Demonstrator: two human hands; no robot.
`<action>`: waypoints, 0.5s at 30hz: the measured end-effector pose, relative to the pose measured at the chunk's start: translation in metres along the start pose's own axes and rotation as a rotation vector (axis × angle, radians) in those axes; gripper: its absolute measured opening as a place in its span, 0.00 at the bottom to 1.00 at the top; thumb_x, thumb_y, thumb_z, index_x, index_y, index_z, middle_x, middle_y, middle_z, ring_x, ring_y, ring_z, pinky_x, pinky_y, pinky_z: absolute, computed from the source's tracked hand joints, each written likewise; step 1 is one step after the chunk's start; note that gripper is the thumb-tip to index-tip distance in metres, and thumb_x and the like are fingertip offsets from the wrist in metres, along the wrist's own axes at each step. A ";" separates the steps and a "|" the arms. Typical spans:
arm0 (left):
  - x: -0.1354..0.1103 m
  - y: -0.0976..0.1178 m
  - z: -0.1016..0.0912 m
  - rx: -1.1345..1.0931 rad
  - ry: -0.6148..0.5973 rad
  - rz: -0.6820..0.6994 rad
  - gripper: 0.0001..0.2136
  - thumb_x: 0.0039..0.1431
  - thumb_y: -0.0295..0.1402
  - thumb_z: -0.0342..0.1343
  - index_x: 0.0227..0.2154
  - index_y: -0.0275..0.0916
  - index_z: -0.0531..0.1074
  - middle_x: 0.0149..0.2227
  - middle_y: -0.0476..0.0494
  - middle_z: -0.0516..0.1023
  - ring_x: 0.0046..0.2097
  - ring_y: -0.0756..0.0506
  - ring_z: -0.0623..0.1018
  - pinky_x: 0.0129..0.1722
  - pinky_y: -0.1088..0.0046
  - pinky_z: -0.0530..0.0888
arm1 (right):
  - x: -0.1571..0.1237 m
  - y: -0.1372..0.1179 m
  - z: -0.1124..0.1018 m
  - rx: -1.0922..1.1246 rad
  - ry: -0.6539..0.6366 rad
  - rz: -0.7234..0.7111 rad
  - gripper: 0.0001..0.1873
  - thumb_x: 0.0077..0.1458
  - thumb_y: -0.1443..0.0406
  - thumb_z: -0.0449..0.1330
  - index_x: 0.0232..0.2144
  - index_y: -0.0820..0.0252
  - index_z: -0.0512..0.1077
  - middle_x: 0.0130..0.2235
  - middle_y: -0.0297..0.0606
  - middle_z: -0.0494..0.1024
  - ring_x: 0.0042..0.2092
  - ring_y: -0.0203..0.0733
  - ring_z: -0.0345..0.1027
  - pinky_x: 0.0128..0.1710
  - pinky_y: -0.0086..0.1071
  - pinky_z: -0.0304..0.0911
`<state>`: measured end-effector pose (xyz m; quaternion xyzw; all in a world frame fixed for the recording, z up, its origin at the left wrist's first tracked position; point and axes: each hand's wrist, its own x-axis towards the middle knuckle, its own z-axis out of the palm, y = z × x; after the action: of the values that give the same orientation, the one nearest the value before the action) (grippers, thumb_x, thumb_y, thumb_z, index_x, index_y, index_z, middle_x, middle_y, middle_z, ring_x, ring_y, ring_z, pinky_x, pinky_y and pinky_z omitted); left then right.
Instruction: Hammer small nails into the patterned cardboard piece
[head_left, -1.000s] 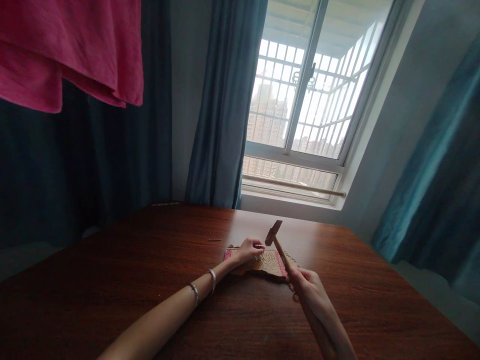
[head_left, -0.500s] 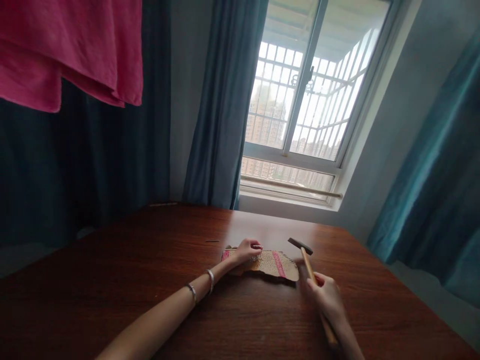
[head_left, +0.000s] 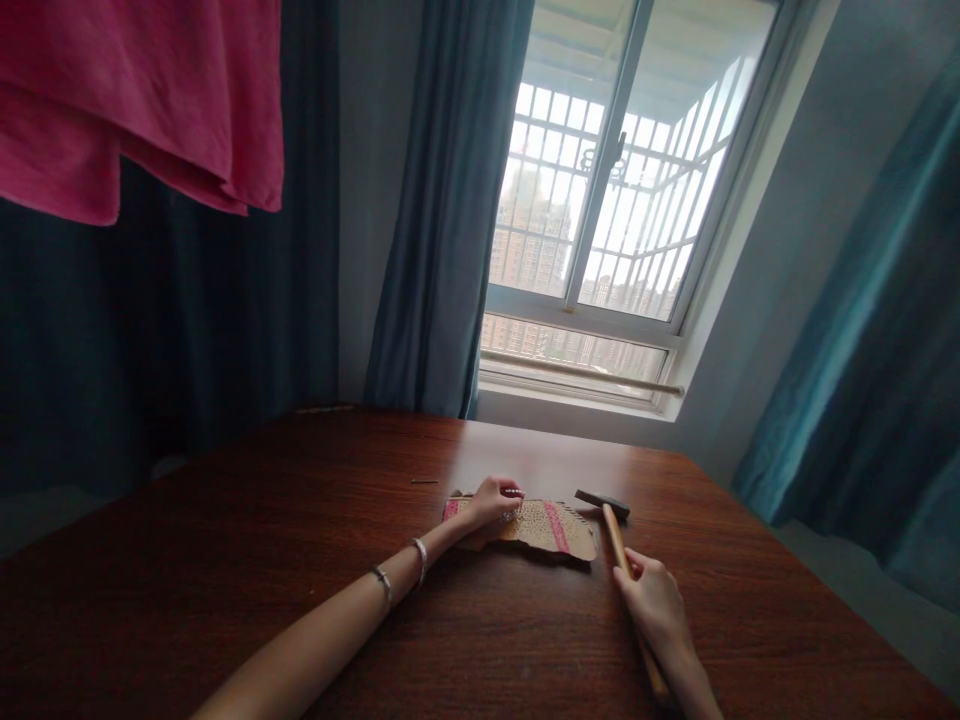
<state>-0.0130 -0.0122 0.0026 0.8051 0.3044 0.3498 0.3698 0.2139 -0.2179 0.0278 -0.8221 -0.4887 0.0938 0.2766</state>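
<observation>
My right hand point(head_left: 654, 597) is wrapped round the wooden handle of a hammer point(head_left: 616, 540). Its dark head is low, at or just above the tabletop, beyond the cardboard's right end. A ragged piece of cardboard point(head_left: 536, 528) with two pink stripes and many small holes or dots lies flat on the table. Over its left part rests my left hand point(head_left: 491, 502), fingers pinched together; what they hold, if anything, is too small to make out. Two silver bracelets point(head_left: 421, 562) circle that wrist.
A thin dark nail-like piece point(head_left: 424, 481) lies beyond the cardboard on the brown wooden table point(head_left: 360, 640). Behind the table are a barred window point(head_left: 600, 230) and blue curtains point(head_left: 442, 220). A pink cloth point(head_left: 165, 110) hangs at upper left.
The hammer head has come down slightly toward the tabletop, my right hand still gripping the handle. My left hand and the cardboard look unmoved.
</observation>
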 end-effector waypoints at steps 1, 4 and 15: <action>-0.001 0.002 -0.001 -0.004 0.000 0.003 0.12 0.46 0.34 0.54 0.30 0.32 0.75 0.29 0.44 0.77 0.33 0.47 0.74 0.33 0.76 0.67 | -0.001 -0.001 0.000 -0.016 -0.010 0.004 0.22 0.47 0.61 0.51 0.44 0.59 0.72 0.39 0.44 0.78 0.42 0.48 0.70 0.37 0.30 0.60; -0.003 0.009 -0.004 -0.015 0.011 0.015 0.14 0.46 0.37 0.55 0.32 0.32 0.75 0.31 0.43 0.77 0.34 0.47 0.74 0.33 0.76 0.68 | -0.002 -0.003 -0.002 -0.065 -0.025 0.015 0.22 0.47 0.61 0.51 0.44 0.58 0.72 0.41 0.45 0.77 0.43 0.49 0.70 0.36 0.31 0.60; -0.001 0.027 -0.022 -0.282 0.180 -0.031 0.20 0.52 0.45 0.48 0.33 0.32 0.73 0.29 0.41 0.74 0.31 0.48 0.73 0.30 0.75 0.69 | -0.003 0.004 0.012 -0.376 0.068 -0.123 0.16 0.52 0.65 0.49 0.38 0.59 0.73 0.35 0.46 0.74 0.38 0.46 0.69 0.36 0.32 0.59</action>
<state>-0.0247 -0.0193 0.0343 0.7058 0.2963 0.4542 0.4558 0.2103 -0.2174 0.0150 -0.8307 -0.5371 -0.0438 0.1397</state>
